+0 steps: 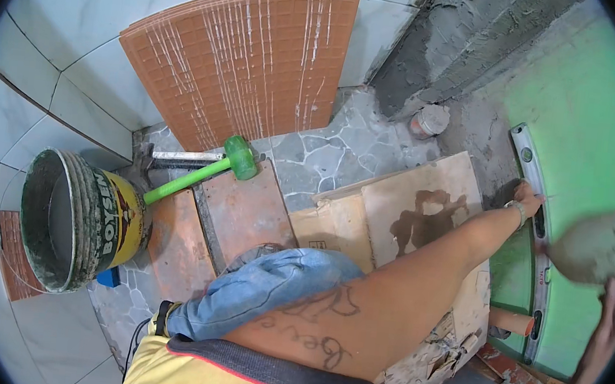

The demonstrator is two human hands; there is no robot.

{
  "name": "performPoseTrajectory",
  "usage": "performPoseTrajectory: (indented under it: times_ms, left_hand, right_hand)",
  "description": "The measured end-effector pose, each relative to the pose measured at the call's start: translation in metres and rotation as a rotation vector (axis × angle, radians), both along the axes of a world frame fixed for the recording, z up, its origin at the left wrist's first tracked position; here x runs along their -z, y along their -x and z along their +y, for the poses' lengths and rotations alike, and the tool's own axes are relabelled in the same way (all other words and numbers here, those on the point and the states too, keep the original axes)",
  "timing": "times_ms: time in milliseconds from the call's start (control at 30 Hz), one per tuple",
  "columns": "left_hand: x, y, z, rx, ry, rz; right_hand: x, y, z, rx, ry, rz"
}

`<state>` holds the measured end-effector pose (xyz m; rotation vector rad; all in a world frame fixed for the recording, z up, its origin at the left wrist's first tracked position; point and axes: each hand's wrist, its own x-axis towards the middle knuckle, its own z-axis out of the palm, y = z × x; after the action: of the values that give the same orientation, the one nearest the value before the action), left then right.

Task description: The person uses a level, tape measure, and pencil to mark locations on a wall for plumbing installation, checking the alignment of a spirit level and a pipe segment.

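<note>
My left hand [526,198], with a band at the wrist, reaches across to the right. Its fingers are closed on the upper part of a long silver spirit level [541,288], which lies along the green surface [585,152]. My right hand [610,306] comes up at the far right edge with its fingers stretched upward. They are close to the lower edge of a rounded, grey-beige, mortar-coloured piece [589,245]; its kind is unclear, and I cannot tell whether the fingers touch it. A short orange pipe [511,321] sticks out beside the level's lower end.
A bucket of grey liquid [60,220] stands at the left. A green mallet [210,168] lies near brown tile pieces [247,208]. Stacked orange-backed tiles [246,60] lean on the wall. Stained cardboard [394,215] covers the floor; a small tub [429,121] sits behind.
</note>
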<state>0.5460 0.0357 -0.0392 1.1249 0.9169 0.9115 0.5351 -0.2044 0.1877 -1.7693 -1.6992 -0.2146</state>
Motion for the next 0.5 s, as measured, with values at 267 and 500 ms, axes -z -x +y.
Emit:
performPoseTrajectory:
  times_ms: [267, 500]
  left_hand:
    - [0.008, 0.001, 0.0, 0.02, 0.016, -0.021]
    - [0.01, 0.012, 0.012, 0.029, 0.042, -0.035]
  right_hand:
    - [0.1, 0.273, 0.086, -0.624, 0.232, 0.352]
    - [0.142, 0.34, 0.116, -0.953, 0.338, 0.039]
